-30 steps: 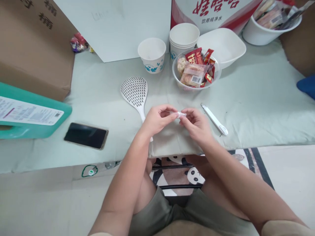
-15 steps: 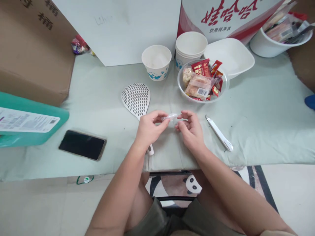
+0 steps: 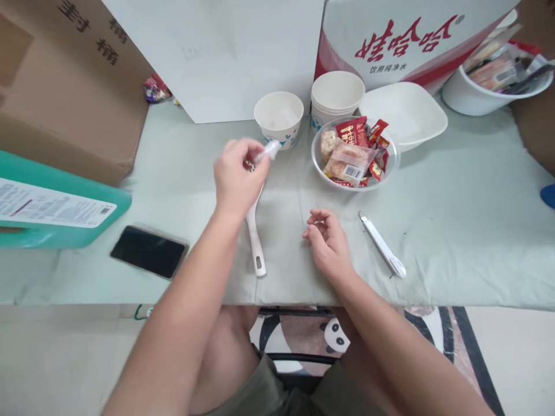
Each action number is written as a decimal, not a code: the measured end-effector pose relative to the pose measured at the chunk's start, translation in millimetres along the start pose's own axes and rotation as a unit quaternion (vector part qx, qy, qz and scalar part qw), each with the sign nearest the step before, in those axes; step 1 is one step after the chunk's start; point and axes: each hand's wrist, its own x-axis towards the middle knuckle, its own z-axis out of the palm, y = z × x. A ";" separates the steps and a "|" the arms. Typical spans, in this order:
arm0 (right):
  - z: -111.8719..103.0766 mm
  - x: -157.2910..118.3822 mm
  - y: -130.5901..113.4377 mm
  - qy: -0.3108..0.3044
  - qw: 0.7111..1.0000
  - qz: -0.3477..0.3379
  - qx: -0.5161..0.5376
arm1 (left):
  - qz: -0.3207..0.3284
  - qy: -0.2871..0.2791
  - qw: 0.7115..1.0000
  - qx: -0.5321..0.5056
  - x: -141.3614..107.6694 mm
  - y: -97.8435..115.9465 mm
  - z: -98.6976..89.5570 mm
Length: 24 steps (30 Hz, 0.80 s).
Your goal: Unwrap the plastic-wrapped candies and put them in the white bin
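My left hand (image 3: 240, 173) pinches a small clear plastic wrapper (image 3: 271, 149) just in front of a paper cup (image 3: 278, 115) with a blue leaf print. Beneath that hand lies a white slotted skimmer; its handle (image 3: 255, 242) shows and its head is mostly covered. My right hand (image 3: 327, 240) rests over the cloth with its fingers loosely curled and apart, holding nothing. To its right is a white peeler-like tool (image 3: 382, 245). Beyond it, a clear bowl (image 3: 318, 164) holds several wrapped snacks.
Stacked paper cups (image 3: 338, 92) and a white tray (image 3: 403, 112) stand behind the bowl. A phone (image 3: 150, 252) and a green jug (image 3: 65, 199) are at the left. Cardboard boxes (image 3: 78, 104) line the back, with a filled white bucket (image 3: 481, 98) at right.
My left hand has moved up and left with the wrapper, away from my right hand, toward the paper cup. The right hand has stayed near its place. The view has shifted slightly.
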 end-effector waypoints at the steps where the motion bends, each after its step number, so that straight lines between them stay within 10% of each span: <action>1: -0.7 0.2 0.1 -0.002 1.000 0.000 0.010 | 0.002 0.006 1.000 0.011 18.8 0.6 5.2; 7: -3.2 2.3 -2.5 -0.012 0.999 0.007 0.045 | -0.078 -0.072 0.990 0.096 91.4 2.3 31.3; 24: -31.4 34.4 -20.2 0.129 0.990 -0.057 -0.013 | -0.055 -0.074 0.995 -0.037 63.3 -50.9 55.3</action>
